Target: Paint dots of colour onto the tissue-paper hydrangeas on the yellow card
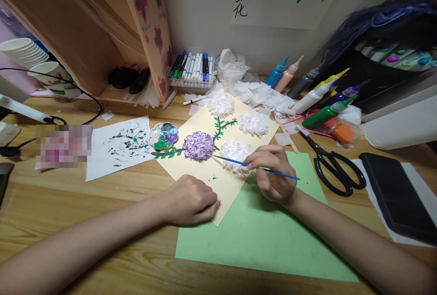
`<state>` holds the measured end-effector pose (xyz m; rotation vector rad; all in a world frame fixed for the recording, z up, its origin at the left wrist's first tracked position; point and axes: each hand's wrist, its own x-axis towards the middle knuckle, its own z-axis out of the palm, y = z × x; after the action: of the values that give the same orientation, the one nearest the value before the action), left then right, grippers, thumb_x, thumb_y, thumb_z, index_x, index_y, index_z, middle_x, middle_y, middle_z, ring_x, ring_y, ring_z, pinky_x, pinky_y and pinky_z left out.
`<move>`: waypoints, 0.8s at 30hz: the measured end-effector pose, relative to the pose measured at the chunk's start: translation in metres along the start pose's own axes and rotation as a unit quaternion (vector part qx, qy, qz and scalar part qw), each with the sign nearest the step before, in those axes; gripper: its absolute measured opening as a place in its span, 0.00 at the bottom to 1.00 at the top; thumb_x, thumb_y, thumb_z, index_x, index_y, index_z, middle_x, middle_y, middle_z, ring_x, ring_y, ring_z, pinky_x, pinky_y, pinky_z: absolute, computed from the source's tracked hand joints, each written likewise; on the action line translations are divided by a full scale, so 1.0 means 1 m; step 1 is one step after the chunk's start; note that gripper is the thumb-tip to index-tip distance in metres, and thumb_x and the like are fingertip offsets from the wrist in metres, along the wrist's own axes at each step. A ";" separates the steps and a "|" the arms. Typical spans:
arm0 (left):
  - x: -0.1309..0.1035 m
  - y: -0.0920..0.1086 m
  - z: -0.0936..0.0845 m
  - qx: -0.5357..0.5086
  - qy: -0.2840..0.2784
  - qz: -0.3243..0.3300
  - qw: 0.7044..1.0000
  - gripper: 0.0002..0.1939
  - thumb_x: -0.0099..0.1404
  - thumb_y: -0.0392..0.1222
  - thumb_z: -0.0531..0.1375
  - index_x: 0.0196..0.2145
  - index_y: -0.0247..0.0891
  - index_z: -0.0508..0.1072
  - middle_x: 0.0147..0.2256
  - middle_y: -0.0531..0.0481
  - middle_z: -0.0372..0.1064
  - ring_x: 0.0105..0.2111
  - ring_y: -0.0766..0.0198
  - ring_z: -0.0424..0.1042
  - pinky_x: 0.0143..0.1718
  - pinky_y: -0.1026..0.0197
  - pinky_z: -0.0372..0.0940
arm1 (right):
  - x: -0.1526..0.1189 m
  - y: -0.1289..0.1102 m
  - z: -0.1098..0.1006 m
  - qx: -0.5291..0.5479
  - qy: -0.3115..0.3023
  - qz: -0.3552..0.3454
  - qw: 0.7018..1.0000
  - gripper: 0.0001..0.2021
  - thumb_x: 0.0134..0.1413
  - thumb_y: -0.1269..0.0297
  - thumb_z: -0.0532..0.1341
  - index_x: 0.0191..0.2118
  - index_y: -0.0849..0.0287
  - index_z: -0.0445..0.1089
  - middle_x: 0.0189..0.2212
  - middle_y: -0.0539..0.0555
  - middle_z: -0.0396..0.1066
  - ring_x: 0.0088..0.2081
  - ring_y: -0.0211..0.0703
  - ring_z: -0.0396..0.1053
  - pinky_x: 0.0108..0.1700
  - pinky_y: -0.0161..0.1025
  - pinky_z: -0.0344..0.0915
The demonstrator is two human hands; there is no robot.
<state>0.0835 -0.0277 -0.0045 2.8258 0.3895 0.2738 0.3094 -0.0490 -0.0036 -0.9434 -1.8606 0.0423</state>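
My right hand pinches a thin blue paintbrush. Its tip reaches the lower right edge of a purple-and-white ruffled flower on a cream sheet. Three white ruffled flowers, one of them a white flower at the right, sit on the same sheet around painted green leaves and dark stems. My left hand lies curled in a loose fist on the sheet's lower left edge, with nothing visible in it. A flower-shaped paint palette with green, purple and blue paint stands at the sheet's left corner.
Green paper lies under the cream sheet. Black-handled scissors and a black phone-like slab are at the right. Paint bottles, paper scraps and a marker box line the back. Paint-smeared paper lies left.
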 end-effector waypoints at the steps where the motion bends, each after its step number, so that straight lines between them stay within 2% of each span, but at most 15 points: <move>1: 0.000 0.000 0.000 0.000 0.001 0.001 1.000 0.17 0.66 0.39 0.49 0.19 0.37 0.65 0.17 0.54 0.65 0.16 0.69 0.62 0.20 0.61 0.49 | 0.000 0.001 0.000 -0.002 0.010 0.001 1.000 0.10 0.49 0.76 0.53 0.34 0.54 0.64 0.26 0.50 0.72 0.34 0.43 0.64 0.35 0.41 0.62; 4: -0.001 0.000 -0.001 -0.002 0.000 0.000 1.000 0.18 0.65 0.39 0.49 0.19 0.37 0.64 0.17 0.54 0.65 0.16 0.69 0.62 0.20 0.62 0.49 | -0.001 0.002 0.000 -0.010 0.030 0.009 0.999 0.10 0.49 0.77 0.52 0.34 0.54 0.64 0.26 0.50 0.72 0.34 0.43 0.64 0.35 0.42 0.61; 12: 0.000 0.000 -0.001 -0.007 0.002 0.000 1.000 0.18 0.66 0.39 0.49 0.19 0.37 0.64 0.17 0.54 0.65 0.16 0.69 0.62 0.20 0.62 0.49 | 0.002 0.001 0.002 -0.007 0.002 0.007 1.000 0.10 0.50 0.77 0.53 0.35 0.54 0.64 0.26 0.50 0.72 0.34 0.43 0.64 0.36 0.42 0.62; 17: -0.001 0.000 -0.001 -0.006 -0.003 -0.004 1.000 0.17 0.65 0.39 0.50 0.19 0.37 0.64 0.17 0.54 0.66 0.17 0.69 0.62 0.20 0.62 0.49 | 0.001 0.002 0.001 0.000 0.023 0.007 1.000 0.10 0.51 0.77 0.53 0.35 0.55 0.64 0.26 0.50 0.72 0.35 0.43 0.64 0.35 0.41 0.61; 22: -0.001 0.000 0.000 -0.007 0.001 -0.001 1.000 0.17 0.66 0.39 0.49 0.19 0.37 0.64 0.17 0.54 0.65 0.17 0.69 0.62 0.20 0.61 0.49 | 0.000 0.003 0.001 0.005 0.004 0.023 1.000 0.10 0.51 0.77 0.53 0.35 0.55 0.65 0.27 0.50 0.72 0.35 0.43 0.64 0.36 0.41 0.61; 24: -0.001 0.000 0.001 -0.008 0.003 0.001 1.000 0.17 0.66 0.39 0.49 0.19 0.37 0.64 0.17 0.54 0.65 0.16 0.69 0.61 0.20 0.61 0.49 | -0.002 0.004 0.001 0.012 0.021 0.017 1.000 0.10 0.51 0.76 0.53 0.35 0.54 0.65 0.27 0.50 0.72 0.35 0.43 0.64 0.36 0.42 0.61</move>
<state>0.0825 -0.0278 -0.0053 2.8114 0.3846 0.2854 0.3114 -0.0475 -0.0072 -0.9529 -1.8014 0.0655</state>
